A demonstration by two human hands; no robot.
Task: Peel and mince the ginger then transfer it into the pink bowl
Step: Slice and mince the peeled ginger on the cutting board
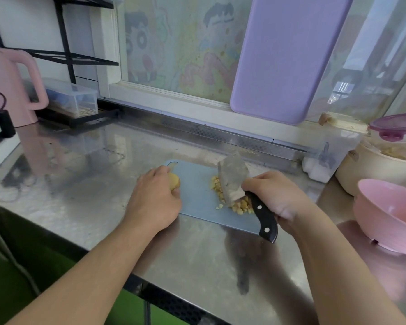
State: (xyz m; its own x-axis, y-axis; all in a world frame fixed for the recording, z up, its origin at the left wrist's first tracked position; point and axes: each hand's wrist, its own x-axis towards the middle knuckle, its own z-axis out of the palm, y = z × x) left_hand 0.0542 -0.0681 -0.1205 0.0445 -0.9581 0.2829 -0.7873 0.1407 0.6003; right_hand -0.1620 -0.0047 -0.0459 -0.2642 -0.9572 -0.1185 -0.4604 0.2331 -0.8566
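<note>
A grey-blue cutting board (197, 198) lies on the steel counter. My left hand (154, 200) grips a yellowish ginger piece (174, 181) at the board's left edge. My right hand (277, 195) holds a cleaver (234, 181) by its black handle, the blade resting on a pile of chopped ginger bits (238, 206) on the board's right side. The pink bowl (389, 214) sits on the counter at the right, apart from the board, and looks to have nothing in it.
A cream pot (373, 170) and lidded containers stand behind the pink bowl. A purple board (288, 57) leans on the window. A pink kettle (12, 85) and a clear box (70, 97) stand at the back left. The counter's front edge runs diagonally below my arms.
</note>
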